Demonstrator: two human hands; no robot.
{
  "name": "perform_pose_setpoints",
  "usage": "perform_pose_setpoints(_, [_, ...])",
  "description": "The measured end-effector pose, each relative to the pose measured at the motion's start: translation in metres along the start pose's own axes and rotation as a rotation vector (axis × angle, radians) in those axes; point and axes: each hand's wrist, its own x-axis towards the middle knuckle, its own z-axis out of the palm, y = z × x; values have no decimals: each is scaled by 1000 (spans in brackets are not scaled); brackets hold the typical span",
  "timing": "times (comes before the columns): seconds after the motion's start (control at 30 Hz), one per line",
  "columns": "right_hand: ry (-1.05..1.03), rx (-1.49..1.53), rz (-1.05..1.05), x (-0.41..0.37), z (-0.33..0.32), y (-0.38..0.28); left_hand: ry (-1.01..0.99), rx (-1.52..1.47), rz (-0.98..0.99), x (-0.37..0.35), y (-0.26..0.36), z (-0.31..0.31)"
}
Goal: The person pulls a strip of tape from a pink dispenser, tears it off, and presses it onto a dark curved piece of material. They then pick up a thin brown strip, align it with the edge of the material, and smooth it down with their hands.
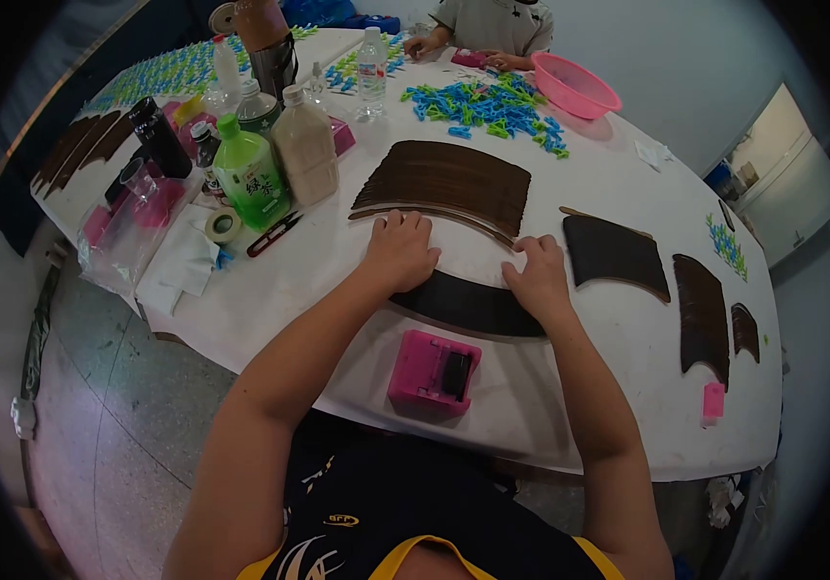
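Observation:
A stack of thin, curved dark-brown strips (449, 184) lies in front of me, with one strip (463, 221) slightly apart along its near edge. My left hand (401, 253) rests its fingertips on that near strip, left of its middle, the thumb held apart. At the strip's right end is my right hand (538, 275), index finger at the tip and thumb spread away from it. Neither hand visibly closes around anything. Closer to me, a black curved band (473, 305) lies below both hands. A pink tape dispenser (434, 372) sits near the table edge.
Bottles, including a green one (250, 174), crowd the left beside a tape roll (222, 226) and a cutter knife (275, 235). More dark curved stacks (616, 253) lie right. Blue and green clips (482, 104) and a pink basin (576, 87) stand near another person (492, 29).

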Motion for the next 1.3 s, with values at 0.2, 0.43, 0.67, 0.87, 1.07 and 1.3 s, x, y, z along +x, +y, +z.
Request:
perform_pose_setpoints(0.2, [-201, -168, -34, -9, 5, -7, 25, 2, 2, 8, 6, 3])
perform_pose_setpoints(0.43, [-269, -205, 52, 1, 10, -11, 20, 9, 5, 13, 5, 2])
perform_pose_setpoints(0.67, [-314, -182, 103, 7, 11, -10, -9, 29, -4, 16, 4, 1])
perform_pose_setpoints(0.87, [-320, -206, 96, 8, 10, -10, -3, 20, -14, 13, 1, 1])
perform_pose_setpoints(1.07, [-335, -194, 111, 9, 11, -11, 60, -8, -84, -4, -12, 1])
perform_pose_setpoints(1.3, [-342, -188, 98, 10, 13, -10, 106, -8, -231, -24, -20, -6])
